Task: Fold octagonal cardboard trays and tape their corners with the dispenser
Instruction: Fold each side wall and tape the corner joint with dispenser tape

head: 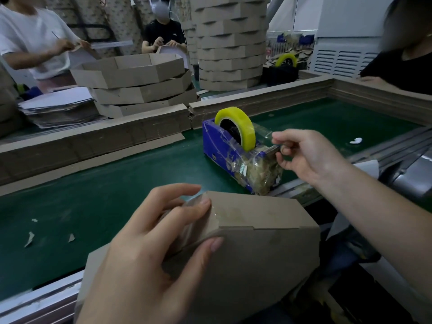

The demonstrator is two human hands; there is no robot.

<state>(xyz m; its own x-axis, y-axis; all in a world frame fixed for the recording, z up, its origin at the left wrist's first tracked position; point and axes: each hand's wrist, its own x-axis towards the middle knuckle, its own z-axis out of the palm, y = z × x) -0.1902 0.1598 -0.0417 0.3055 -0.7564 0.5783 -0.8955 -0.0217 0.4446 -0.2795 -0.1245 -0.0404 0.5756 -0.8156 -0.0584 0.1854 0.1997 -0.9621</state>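
Tray [257, 253] sits just in front of the dispenser [224, 155], at the green desk's [105, 183] near edge. Left hand [149, 249] grips its folded corner, fingers curled over what looks like tape. Right hand [306, 153] pinches the tape end [266, 134] at the dispenser's cutter, beside the yellow roll [243, 122]. Likely mid-taping, more corners left; finished trays [140, 83] stacked behind the dispenser

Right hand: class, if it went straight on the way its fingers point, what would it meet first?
The right hand, pinching a clear tape strip, points left at the blue plastic tape dispenser; it would likely meet its cutter end first, though depth is unclear.
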